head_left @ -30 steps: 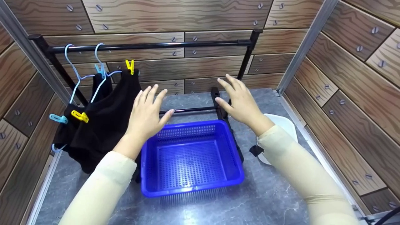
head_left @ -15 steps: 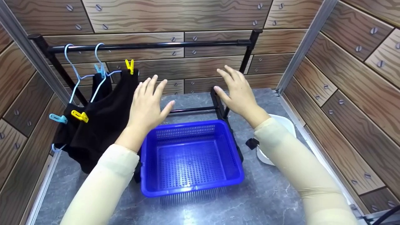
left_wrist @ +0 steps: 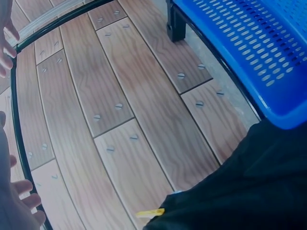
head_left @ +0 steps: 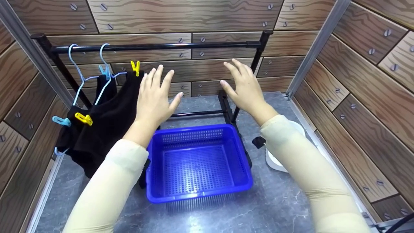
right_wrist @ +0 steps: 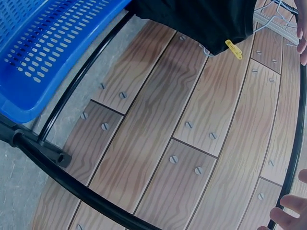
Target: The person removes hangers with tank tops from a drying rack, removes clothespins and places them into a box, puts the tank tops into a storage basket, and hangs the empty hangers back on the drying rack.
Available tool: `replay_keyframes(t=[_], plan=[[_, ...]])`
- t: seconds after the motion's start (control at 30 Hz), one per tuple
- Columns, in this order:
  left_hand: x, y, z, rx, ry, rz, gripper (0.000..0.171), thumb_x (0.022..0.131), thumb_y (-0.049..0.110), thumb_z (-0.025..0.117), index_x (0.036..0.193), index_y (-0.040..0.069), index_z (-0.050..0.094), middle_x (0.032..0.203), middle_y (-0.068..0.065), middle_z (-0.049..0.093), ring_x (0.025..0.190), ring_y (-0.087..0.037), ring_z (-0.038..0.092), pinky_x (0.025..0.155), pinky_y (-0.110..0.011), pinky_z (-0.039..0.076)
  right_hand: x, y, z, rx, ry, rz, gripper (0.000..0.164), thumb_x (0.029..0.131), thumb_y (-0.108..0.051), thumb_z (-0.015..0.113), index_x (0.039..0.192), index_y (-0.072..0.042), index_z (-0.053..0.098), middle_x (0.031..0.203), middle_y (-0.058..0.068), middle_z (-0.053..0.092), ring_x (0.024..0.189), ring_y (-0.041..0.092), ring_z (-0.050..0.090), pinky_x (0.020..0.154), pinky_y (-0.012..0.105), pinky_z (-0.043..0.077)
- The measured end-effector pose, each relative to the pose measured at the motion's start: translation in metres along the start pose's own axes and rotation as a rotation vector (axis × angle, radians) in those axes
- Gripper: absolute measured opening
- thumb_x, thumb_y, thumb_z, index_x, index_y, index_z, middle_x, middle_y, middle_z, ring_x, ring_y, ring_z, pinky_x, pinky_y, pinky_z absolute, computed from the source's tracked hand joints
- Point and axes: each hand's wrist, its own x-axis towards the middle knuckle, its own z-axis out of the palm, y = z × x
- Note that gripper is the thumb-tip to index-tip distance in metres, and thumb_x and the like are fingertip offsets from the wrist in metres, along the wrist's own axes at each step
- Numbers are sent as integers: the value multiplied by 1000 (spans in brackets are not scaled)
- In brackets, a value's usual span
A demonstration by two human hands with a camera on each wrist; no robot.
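Observation:
My left hand (head_left: 153, 102) hovers with spread fingers above the far left rim of a blue plastic basket (head_left: 197, 195), overlapping the edge of a black garment in the head view. My right hand (head_left: 245, 86) is held up beyond the basket's far right corner, fingers spread and slightly bent, holding nothing. At the left, black garments (head_left: 110, 129) hang from two light-blue hangers (head_left: 104, 58). Yellow clothespins (head_left: 83, 119) and light-blue clothespins (head_left: 61, 121) pinch the cloth. In the left wrist view, the basket (left_wrist: 288, 115) and black cloth (left_wrist: 244, 191) show on the right.
A black clothes rack (head_left: 168, 47) spans the back, its foot (head_left: 223, 100) running beside the basket. Partly behind my right sleeve lies a white object (head_left: 275, 163). Wood-patterned walls (head_left: 365, 106) enclose the grey marbled floor (head_left: 233, 216).
Both hands have risen and moved farther toward the rack's bar, fingers still spread. The basket and hanging garments stay in place.

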Motion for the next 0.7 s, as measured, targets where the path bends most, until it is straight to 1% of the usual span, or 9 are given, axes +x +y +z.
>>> replay_keyframes(t=[0.07,0.27,0.47,0.6,0.7], plan=[[4,0,-2,5,-2,-6,66,88,58,39,142,19,32,148,-14,24,136,-32,20,111,-42,5,3,0,-1,4,10,-6,57,92,-52,41,140,-23,35,145,9,32,131,28,31,105,45,25],[13,-1,-7,21,22,-7,66,88,56,41,141,19,33,148,-15,24,136,-33,20,111,-43,4,12,-1,-4,-2,26,-13,56,92,-50,43,140,-22,36,145,10,32,131,29,31,106,44,24],[25,-3,-11,36,24,-15,67,88,57,40,143,20,29,150,-15,19,138,-31,14,111,-44,5,20,-3,-7,-21,41,-16,55,92,-49,43,140,-22,35,145,10,31,132,27,28,107,43,22],[33,-5,-12,54,21,-24,67,88,56,40,144,21,27,152,-13,15,139,-30,10,111,-45,3,25,-4,-7,-40,68,-19,55,92,-48,44,140,-22,36,146,10,31,134,28,25,108,43,19],[36,-8,-11,70,1,-42,68,88,56,39,145,22,23,153,-13,10,140,-29,6,111,-44,1,29,-2,-6,-68,87,-16,55,92,-49,42,140,-23,36,147,9,29,136,28,21,110,42,14]])
